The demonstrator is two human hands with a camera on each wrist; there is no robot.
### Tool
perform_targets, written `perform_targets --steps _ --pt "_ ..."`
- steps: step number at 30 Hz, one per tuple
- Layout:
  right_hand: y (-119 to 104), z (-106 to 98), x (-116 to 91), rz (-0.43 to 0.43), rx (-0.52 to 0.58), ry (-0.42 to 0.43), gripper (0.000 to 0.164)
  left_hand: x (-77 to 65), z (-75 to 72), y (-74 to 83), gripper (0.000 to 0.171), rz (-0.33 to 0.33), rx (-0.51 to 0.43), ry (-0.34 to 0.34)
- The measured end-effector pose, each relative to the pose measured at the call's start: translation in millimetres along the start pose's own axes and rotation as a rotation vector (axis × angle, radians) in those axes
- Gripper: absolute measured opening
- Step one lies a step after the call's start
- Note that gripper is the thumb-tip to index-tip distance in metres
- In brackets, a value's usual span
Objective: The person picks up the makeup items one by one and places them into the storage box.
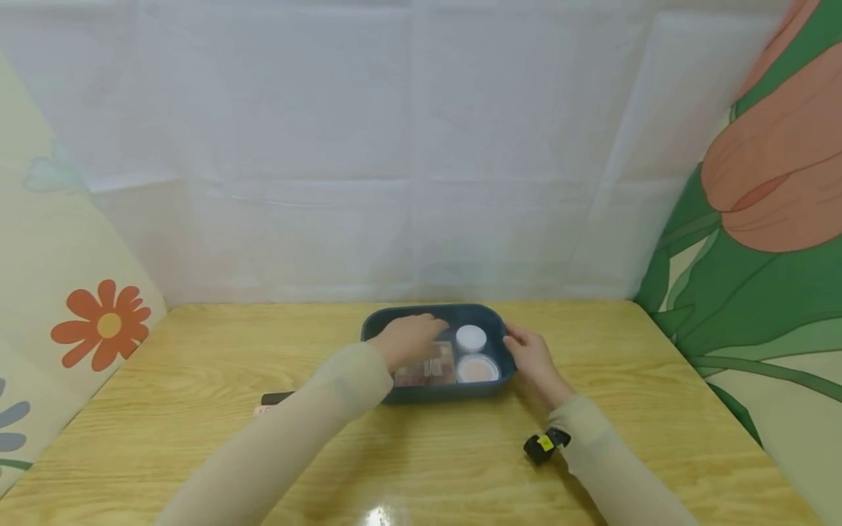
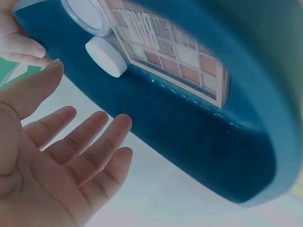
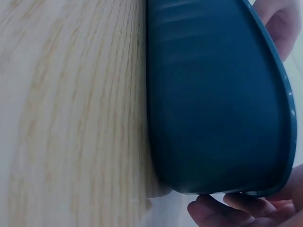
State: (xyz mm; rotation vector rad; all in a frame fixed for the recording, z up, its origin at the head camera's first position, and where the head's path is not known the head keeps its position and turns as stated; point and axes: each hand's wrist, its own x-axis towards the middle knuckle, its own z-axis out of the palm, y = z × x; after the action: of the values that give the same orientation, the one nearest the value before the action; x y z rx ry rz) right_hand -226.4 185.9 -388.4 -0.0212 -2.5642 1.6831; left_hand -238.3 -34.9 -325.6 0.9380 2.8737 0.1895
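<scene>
A dark blue oblong plastic bin [image 1: 454, 393] stands on the wooden table. Inside it, towards the left, lies an eyeshadow palette [image 2: 161, 47] with a clear lettered lid and rows of pink and brown pans. At the right end are a round white container [image 1: 471, 337] and, nearer the front, a round powder compact [image 1: 478, 369] with a pale pink centre. My left hand [image 1: 409, 337] hovers over the bin above the palette, its fingers loosely spread and holding nothing. My right hand [image 1: 531, 358] grips the bin's right end, thumb at the rim and fingers against the outer wall [image 3: 218, 104].
Left of the bin, a black stick-like item [image 1: 276, 398] and a small pinkish thing [image 1: 264, 410] lie on the table [image 1: 197, 351], partly hidden by my left sleeve. A white cloth [image 1: 289, 241] hangs behind the table, with flower-printed panels [image 1: 770, 329] at the sides.
</scene>
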Motion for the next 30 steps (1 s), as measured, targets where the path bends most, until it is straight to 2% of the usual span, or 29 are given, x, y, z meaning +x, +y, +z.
perform_targets --steps 7,14,22,30 --pt "2 0 2 0.016 0.000 -0.010 0.042 -6.2 1.7 -2.8 0.045 -0.011 -0.014 -0.015" --pt "-2 1 2 0.009 -0.009 -0.013 0.042 -18.1 0.6 -8.8 0.044 -0.002 -0.013 0.035" --pt "-2 0 1 0.004 -0.013 -0.012 0.042 -33.6 -6.5 -20.6 0.052 -0.050 -0.126 0.071" --pt "-2 -2 0 0.013 -0.035 -0.020 0.042 -44.3 -6.6 -31.0 0.055 -0.046 -0.146 0.093"
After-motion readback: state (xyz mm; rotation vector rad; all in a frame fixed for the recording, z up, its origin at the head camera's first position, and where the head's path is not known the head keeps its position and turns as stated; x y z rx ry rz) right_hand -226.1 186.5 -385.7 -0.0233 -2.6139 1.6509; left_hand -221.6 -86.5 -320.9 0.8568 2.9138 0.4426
